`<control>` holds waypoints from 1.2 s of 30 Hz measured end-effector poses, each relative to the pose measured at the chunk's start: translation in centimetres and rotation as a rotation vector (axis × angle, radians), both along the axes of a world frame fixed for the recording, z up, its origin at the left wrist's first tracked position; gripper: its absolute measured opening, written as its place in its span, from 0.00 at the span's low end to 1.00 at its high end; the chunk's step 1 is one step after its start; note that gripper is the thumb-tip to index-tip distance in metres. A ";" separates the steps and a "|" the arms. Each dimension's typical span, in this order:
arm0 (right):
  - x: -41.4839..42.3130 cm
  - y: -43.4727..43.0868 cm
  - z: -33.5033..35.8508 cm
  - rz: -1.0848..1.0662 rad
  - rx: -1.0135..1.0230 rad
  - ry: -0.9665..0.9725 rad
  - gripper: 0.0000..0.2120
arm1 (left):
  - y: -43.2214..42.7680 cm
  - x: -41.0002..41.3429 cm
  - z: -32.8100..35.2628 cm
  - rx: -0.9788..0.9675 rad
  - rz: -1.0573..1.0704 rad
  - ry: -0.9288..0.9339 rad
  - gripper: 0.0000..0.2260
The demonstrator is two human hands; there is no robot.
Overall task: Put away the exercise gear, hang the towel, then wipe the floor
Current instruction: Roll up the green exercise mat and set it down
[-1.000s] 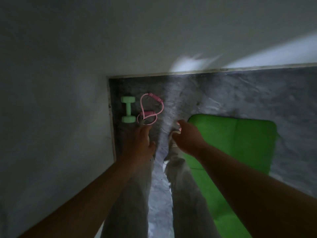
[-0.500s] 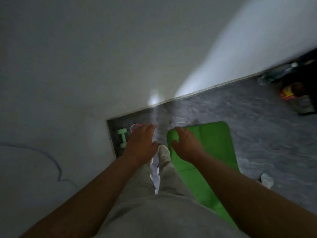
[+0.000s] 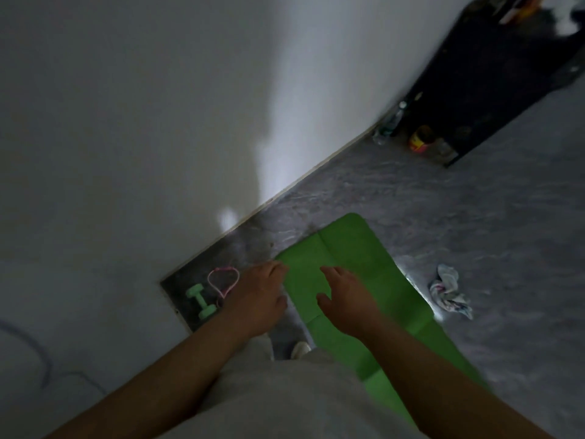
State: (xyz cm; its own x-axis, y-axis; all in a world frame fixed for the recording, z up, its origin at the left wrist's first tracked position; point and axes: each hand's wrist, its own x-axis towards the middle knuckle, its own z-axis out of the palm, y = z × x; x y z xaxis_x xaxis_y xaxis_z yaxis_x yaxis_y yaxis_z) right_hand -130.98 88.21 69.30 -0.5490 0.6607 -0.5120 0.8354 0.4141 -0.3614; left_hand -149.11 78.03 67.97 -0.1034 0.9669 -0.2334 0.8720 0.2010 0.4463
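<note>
Flat, smooth green mat (image 3: 357, 248) on the grey, swirly stone floor (image 3: 474, 217). Over the mat, right hand (image 3: 345, 299); at its left edge, left hand (image 3: 256, 296). Both held out, fingers loose, gripping nothing. In the corner by the plain white wall (image 3: 126, 122), a small mint dumbbell (image 3: 201, 301) with knobby ends, just beside a thin pink looped band (image 3: 223, 282). Right of the mat, a crumpled soft towel (image 3: 449, 293).
</note>
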 end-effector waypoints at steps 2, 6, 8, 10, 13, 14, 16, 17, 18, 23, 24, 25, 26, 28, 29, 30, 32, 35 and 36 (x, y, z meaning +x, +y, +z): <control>3.1 -0.6 0.3 -0.056 0.011 -0.025 0.30 | 0.9 2.2 0.5 -0.052 -0.061 -0.034 0.27; 10.6 -2.6 0.3 -0.198 0.006 -0.074 0.30 | 3.3 7.9 0.1 -0.109 -0.235 0.001 0.31; 15.2 -4.0 0.1 -0.282 0.007 -0.077 0.30 | 4.5 11.6 -0.2 -0.100 -0.325 0.030 0.30; 19.9 -5.3 0.0 -0.368 0.017 -0.072 0.30 | 5.5 16.1 -0.1 -0.077 -0.433 0.071 0.29; 26.0 -7.2 0.3 -0.495 0.056 -0.084 0.31 | 6.4 23.0 0.6 -0.061 -0.636 0.127 0.29; 27.7 -7.9 0.5 -0.543 0.069 -0.091 0.32 | 6.6 25.1 1.0 -0.055 -0.696 0.143 0.29; 30.4 -9.5 0.9 -0.639 0.091 -0.101 0.33 | 6.8 28.6 1.6 -0.035 -0.811 0.142 0.30; 31.4 -10.4 1.1 -0.692 0.097 -0.105 0.33 | 6.9 30.2 1.8 -0.022 -0.874 0.130 0.31; 32.2 -11.2 1.3 -0.747 0.101 -0.108 0.33 | 7.2 31.6 1.9 -0.008 -0.941 0.127 0.31; 34.1 -15.6 1.5 -1.042 0.101 -0.122 0.32 | 8.2 37.2 1.5 0.050 -1.244 0.144 0.32; 34.1 -16.5 1.5 -1.099 0.090 -0.132 0.33 | 8.1 38.0 1.2 0.052 -1.292 0.129 0.31; 34.0 -17.6 1.4 -1.160 0.071 -0.143 0.33 | 7.8 38.7 0.8 0.049 -1.333 0.110 0.31; 33.8 -18.7 1.4 -1.230 0.052 -0.150 0.33 | 7.4 39.3 0.4 0.038 -1.363 0.091 0.30; 33.5 -21.1 1.2 -1.357 0.016 -0.166 0.33 | 6.6 40.6 -0.4 0.012 -1.432 0.064 0.30; 33.4 -22.3 1.3 -1.401 -0.004 -0.179 0.33 | 6.1 41.2 -0.8 -0.005 -1.475 0.055 0.30; 33.3 -23.6 1.4 -1.432 -0.027 -0.196 0.33 | 5.4 41.7 -1.1 -0.021 -1.521 0.047 0.29; 33.1 -26.1 1.8 -1.507 -0.058 -0.228 0.33 | 3.9 42.6 -1.4 -0.035 -1.598 0.031 0.28; 33.5 -29.1 2.9 -1.624 -0.075 -0.258 0.32 | 1.5 44.3 -1.1 -0.051 -1.689 0.009 0.27; 33.8 -29.9 3.2 -1.656 -0.081 -0.271 0.32 | 0.8 44.9 -1.0 -0.053 -1.717 0.001 0.27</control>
